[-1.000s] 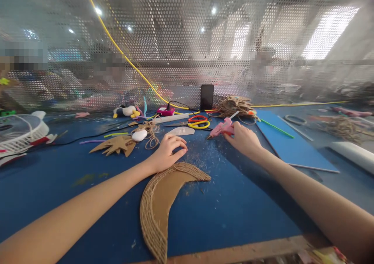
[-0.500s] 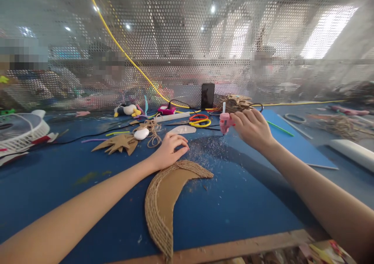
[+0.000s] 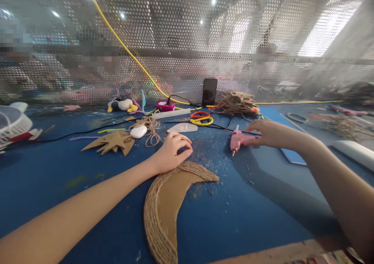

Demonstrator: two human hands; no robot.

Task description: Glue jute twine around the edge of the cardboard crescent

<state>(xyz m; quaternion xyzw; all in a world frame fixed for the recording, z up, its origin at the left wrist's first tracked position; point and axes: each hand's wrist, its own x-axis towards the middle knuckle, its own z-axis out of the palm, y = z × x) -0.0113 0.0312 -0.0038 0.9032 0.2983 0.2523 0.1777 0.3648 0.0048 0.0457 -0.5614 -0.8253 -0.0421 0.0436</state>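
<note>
A cardboard crescent [image 3: 171, 205] lies before me, with rows of twine [image 3: 152, 217] along its outer curve. My left hand [image 3: 175, 149] rests at the crescent's upper edge, fingers loosely bent, with a gap between thumb and fingertips. I see nothing held in it. To the right, my right hand [image 3: 264, 133] has its fingers around the handle end of a pink glue gun [image 3: 237, 139]. The gun is tilted low at the table, nozzle toward me, a pale glue stick out of its back. The fingers partly hide the handle.
Scissors [image 3: 201, 118], a white oval piece [image 3: 182, 127], a white egg shape [image 3: 138, 131] and a spiky cardboard cutout [image 3: 113, 142] lie beyond my left hand. A phone [image 3: 209, 92] leans on the perforated screen [image 3: 175, 34]. A twine heap [image 3: 238, 102] sits nearby; a white fan-like object [image 3: 14, 122] is left.
My right hand has moved right and lowered the glue gun, which has turned from upright to lying over with its nozzle toward me. My left hand stays at the crescent's edge.
</note>
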